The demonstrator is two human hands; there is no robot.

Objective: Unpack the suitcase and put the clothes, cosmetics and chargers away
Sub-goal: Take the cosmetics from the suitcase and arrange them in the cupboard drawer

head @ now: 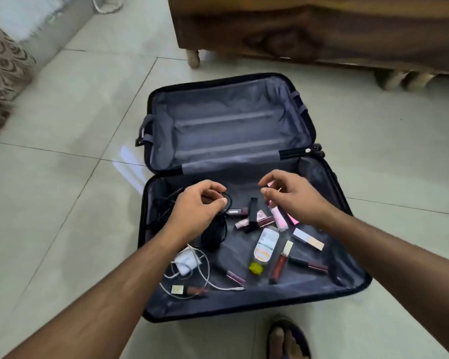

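— Counting from the head view: what lies in the suitcase point(329, 286)?

— One suitcase, spread open on the tiled floor point(62, 203), two halves. The far half holds only its grey lining. The near half carries everything: one black cable point(213, 237) bundled toward the left edge, one white charger point(185, 261) with its white cord point(205, 278) near the front-left corner.

— And the cosmetics?

— Roughly a dozen small pieces; the pile at the middle overlaps, so the exact count cannot be told. Separately seen: one clear bottle with a yellow cap point(263, 248), one pink tube point(279, 216), one cream box point(309, 238), one red gloss tube point(280, 263).

— The hands?

— Two. The person's left hand point(195, 208) pinches a loop of the black cable between thumb and forefinger. The right hand point(293, 195) hovers over the pink tube, fingers loosely curled, thumb and forefinger close together; whether they hold anything cannot be told.

— Around it?

— One wooden cabinet point(322, 29) past the far edge, one sandalled foot point(288, 338) by the front edge.
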